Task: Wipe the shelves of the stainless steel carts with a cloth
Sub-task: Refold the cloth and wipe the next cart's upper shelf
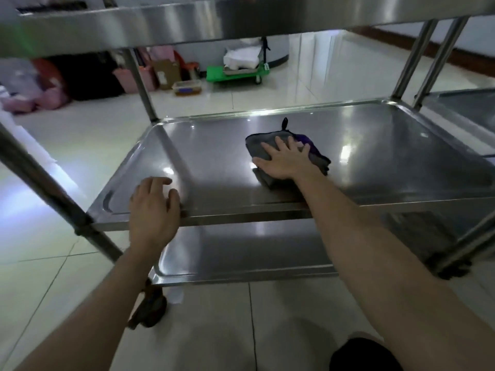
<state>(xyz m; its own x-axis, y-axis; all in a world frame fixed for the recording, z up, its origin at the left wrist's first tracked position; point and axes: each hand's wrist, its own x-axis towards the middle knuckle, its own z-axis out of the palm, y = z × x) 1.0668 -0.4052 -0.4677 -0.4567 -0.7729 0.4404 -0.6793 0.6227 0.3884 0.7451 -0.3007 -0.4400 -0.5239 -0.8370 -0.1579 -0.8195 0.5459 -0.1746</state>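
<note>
Knee (365, 354) lowest in frame, both bare forearms reaching forward from it; person seems crouched at cart level. Left hand (154, 210) rests on the near edge of the middle shelf (214, 156), close to its near-left corner. Fingers loosely bent and lying over the rim, thumb alongside. It holds nothing and looks like a steadying brace rather than a clasp. Right hand (284, 163) lies palm-down on the cloth (257, 148), fingers straight and spread, pressing it flat onto the steel without pinching it. Cloth is grey with a purple side showing at its right and a dark loop at its far end. It sits about midway between the shelf's left and right edges, somewhat nearer the near edge than the far one. Progress, as judged: middle shelf is mid-wipe. No streaks or damp marks show on the steel, so I cannot tell which parts have been covered. Far edge and both right corners lie well apart from the cloth. Bottom shelf (241, 250) sits below with nothing on it; wiped or not, cannot tell. Top shelf (241, 14) shows only its front lip and underside. Second cart (466, 103) stands just beside the right edge, its state unknown.
</note>
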